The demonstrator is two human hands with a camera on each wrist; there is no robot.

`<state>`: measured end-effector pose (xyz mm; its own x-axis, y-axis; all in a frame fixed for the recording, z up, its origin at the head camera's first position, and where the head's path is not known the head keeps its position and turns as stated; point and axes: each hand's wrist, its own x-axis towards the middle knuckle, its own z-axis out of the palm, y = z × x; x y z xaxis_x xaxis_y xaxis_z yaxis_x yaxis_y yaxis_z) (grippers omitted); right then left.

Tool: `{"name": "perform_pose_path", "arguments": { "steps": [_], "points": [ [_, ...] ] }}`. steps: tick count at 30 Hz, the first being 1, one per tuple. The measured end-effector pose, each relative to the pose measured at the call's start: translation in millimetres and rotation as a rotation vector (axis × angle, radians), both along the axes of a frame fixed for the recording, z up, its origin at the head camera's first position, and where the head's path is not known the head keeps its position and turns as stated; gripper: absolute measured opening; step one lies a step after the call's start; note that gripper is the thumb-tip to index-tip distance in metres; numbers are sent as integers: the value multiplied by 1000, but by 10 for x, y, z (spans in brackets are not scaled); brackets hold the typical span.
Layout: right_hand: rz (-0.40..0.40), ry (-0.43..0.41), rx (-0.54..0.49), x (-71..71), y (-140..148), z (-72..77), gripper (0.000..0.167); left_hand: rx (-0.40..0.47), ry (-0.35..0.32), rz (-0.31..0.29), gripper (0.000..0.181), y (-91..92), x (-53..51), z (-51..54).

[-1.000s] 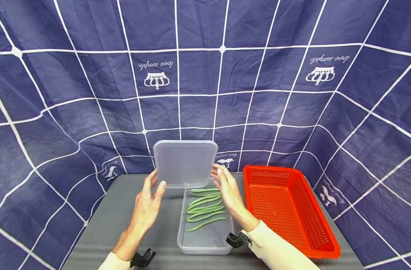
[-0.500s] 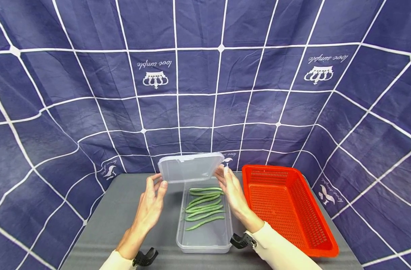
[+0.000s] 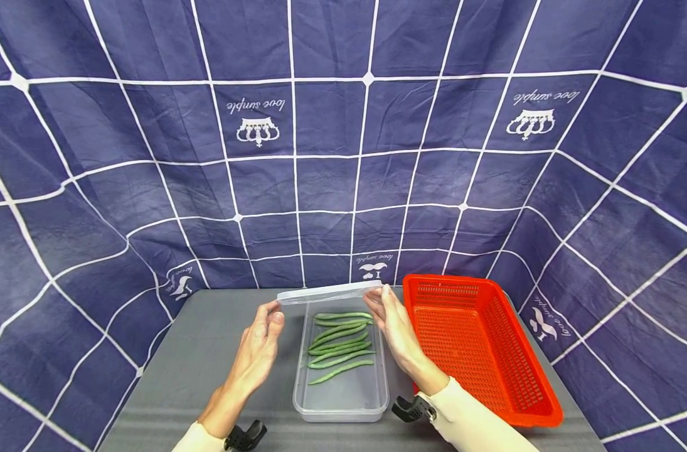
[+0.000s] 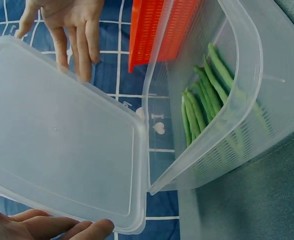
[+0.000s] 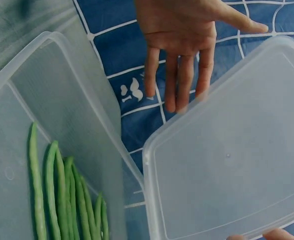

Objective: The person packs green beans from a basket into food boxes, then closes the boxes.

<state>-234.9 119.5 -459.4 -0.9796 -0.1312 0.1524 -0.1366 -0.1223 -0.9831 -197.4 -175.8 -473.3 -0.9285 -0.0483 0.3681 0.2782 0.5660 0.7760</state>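
Note:
A translucent plastic lid [image 3: 326, 292] is held nearly level, slightly tilted, above the far end of a clear plastic food container [image 3: 343, 402]. Green beans [image 3: 337, 347] lie side by side in the container. My left hand [image 3: 251, 358] supports the lid's left edge on mostly straight fingers, its thumb apart from the lid. At the opposite edge my right hand [image 3: 398, 329] does likewise; in the left wrist view its fingers [image 4: 82, 42] reach behind the lid's rim and the thumb points away. In the right wrist view the lid's corner appears close to the container's rim.
To the right of the container stands a red perforated plastic basket [image 3: 546, 408]. A grey table surface [image 3: 207, 333] lies beneath everything. Blue cloth [image 3: 332, 125] with white grid lines rises behind and along both sides.
The lid has swung from upright, facing me, to almost flat and seen edge-on. Both hands have shifted slightly right with it. The container, beans and basket keep their places.

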Motion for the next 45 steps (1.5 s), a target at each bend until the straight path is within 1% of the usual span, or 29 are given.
{"name": "perform_pose_path", "arguments": {
  "steps": [4,7,10,15,19,21,24,27,30,34,37,40,41,43,45],
  "points": [
    [-13,-25,-16,27,36,7,81,-14,13,-10,60,-2,-3,-8],
    [-12,-36,-13,35,59,3,81,-14,15,-19,63,-11,-9,-21],
    [1,-41,-7,45,86,-4,78,11,10,-36,63,-20,-17,-31],
    [22,-57,-26,62,135,-4,76,53,10,-67,56,-26,-30,-30],
    [48,-51,-43,81,172,-3,72,84,19,-102,55,-21,-27,-28],
    [54,-39,-48,95,194,-1,65,107,27,-128,56,-19,-32,-36],
    [56,-9,-58,119,232,0,53,152,36,-179,60,-21,-39,-57],
    [70,13,-68,134,270,-11,50,196,36,-237,61,-29,-49,-86],
    [93,19,-59,145,304,-35,57,231,11,-284,59,-43,-61,-109],
    [102,4,-29,158,340,-71,59,287,-61,-359,58,-74,-81,-132],
    [119,2,-16,170,372,-106,58,277,-120,-412,59,-104,-86,-160],
    [134,-2,24,176,401,-146,59,227,-161,-417,61,-128,-87,-204],
    [121,0,65,180,403,-159,59,211,-172,-414,62,-130,-90,-226],
    [90,-3,153,189,394,-180,59,175,-187,-390,63,-121,-95,-272],
    [59,-12,234,203,372,-204,60,163,-193,-373,63,-97,-95,-322]
  ]
}}
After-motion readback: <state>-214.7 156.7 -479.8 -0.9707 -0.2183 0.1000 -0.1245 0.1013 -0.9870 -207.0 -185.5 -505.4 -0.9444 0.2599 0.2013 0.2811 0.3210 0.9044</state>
